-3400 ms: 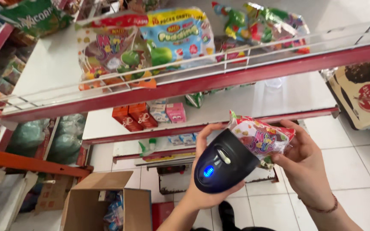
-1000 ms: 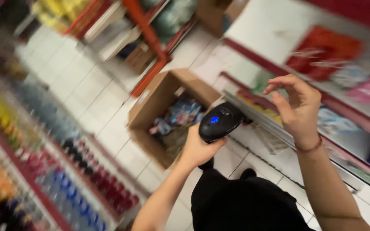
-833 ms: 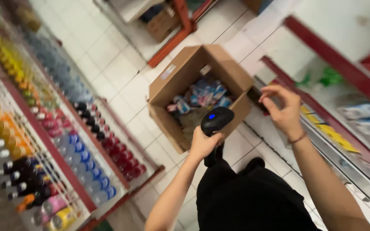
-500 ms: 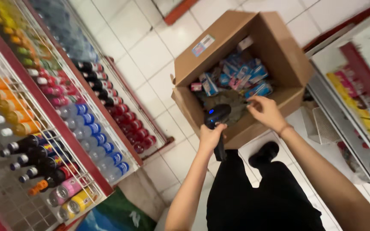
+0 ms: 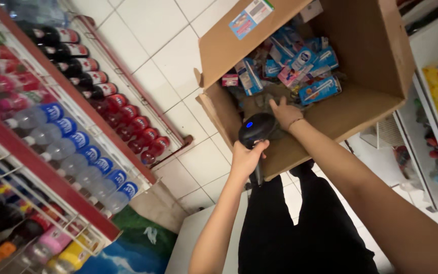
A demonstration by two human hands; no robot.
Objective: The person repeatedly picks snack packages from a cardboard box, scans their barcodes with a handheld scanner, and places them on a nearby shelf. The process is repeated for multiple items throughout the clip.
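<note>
From the head camera, looking down: the right hand (image 5: 284, 110) reaches into the box (image 5: 366, 61), fingers spread and pressing down on the dark, crumpled stuff at the box's near side, just short of the packets (image 5: 300, 63). It closes on nothing that I can make out. The left hand (image 5: 247, 156) is wrapped tight round the grip of the scanner (image 5: 256, 129), which sits at the box's near edge with its blue light on.

To pick well here, I'd say the reaching hand should take one packet by its edges and lift it clear of the heap instead of raking through, while the scanner stays level and close to the box, so the packet's flat face can be turned toward it.

The packets are small and flat, mostly blue and white with a few pink ones, heaped loosely against the box's far wall, some on edge and some lying flat. The box is brown cardboard, flaps open, standing on the white tiled floor (image 5: 143, 30), with bottles (image 5: 77, 147) on racks well to its left.
</note>
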